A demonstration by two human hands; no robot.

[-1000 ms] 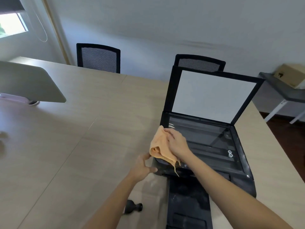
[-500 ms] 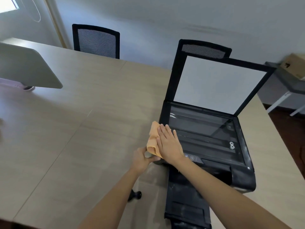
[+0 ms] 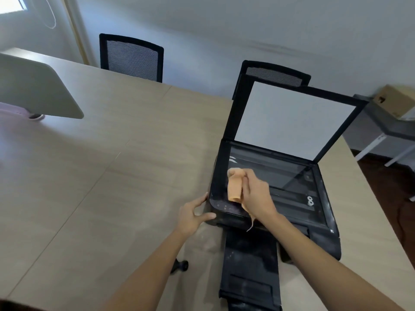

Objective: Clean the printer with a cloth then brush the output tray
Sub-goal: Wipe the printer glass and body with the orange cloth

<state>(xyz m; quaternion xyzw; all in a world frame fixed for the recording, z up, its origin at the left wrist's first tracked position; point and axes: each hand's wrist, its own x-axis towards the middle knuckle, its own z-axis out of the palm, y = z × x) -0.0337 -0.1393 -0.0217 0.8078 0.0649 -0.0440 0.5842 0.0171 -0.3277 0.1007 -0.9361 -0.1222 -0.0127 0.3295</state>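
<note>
My right hand (image 3: 256, 194) has slid the bunched orange cloth (image 3: 235, 187) onto the black printer's (image 3: 323, 212) glass, gripping it; left hand (image 3: 193, 215) braces the corner, fingers spread. The dusty black output tray (image 3: 249, 265) is unbrushed.

Soft daylight enters from the window (image 3: 11, 4) at top left, blown out to white. A pale sheen lies across the tabletop (image 3: 112, 164). Wide-angle bending curves the edges. The cloth (image 3: 235, 185) looks slightly motion-blurred; shadows are faint.
</note>
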